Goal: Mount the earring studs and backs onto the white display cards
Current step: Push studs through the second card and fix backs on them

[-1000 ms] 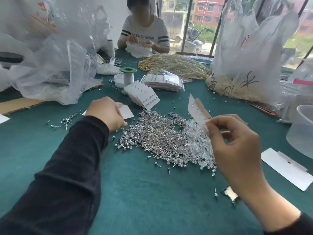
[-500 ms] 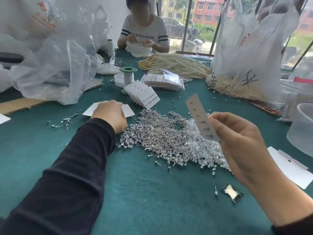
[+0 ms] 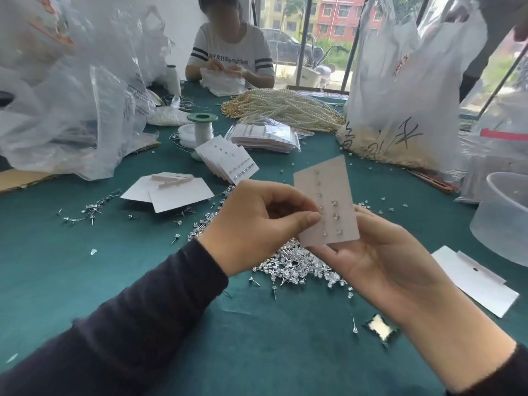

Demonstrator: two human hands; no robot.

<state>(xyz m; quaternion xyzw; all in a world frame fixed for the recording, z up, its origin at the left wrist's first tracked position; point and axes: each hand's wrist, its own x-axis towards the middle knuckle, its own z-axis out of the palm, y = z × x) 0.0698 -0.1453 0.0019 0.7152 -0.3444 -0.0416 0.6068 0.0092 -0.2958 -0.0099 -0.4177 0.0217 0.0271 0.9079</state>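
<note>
The display card (image 3: 328, 195) is being held above the middle of the table (image 3: 85, 267), tilted toward the camera, with its lower end being gripped by the right hand (image 3: 380, 258). Three studs (image 3: 336, 216) are being carried in its right column, while the holes of the left column are looking unfilled. The card's left edge is being pinched by the curled fingers (image 3: 307, 220) of the left hand (image 3: 257, 221). Whether a stud or back is also being nipped there cannot be told.

The step in hand is judged to be the filling of the next hole. For this the card is best being kept flat and backed from behind, with the post being pushed straight through so that the paper is not being creased or torn. The loose pile (image 3: 285, 267) is lying directly beneath, handy for the next pick.

Further off, black handwritten characters and red print are being shown on a plastic bag (image 3: 400, 81), and a line of print on the shirt (image 3: 228, 44) of a person opposite. None of it is being made out with confidence.
</note>
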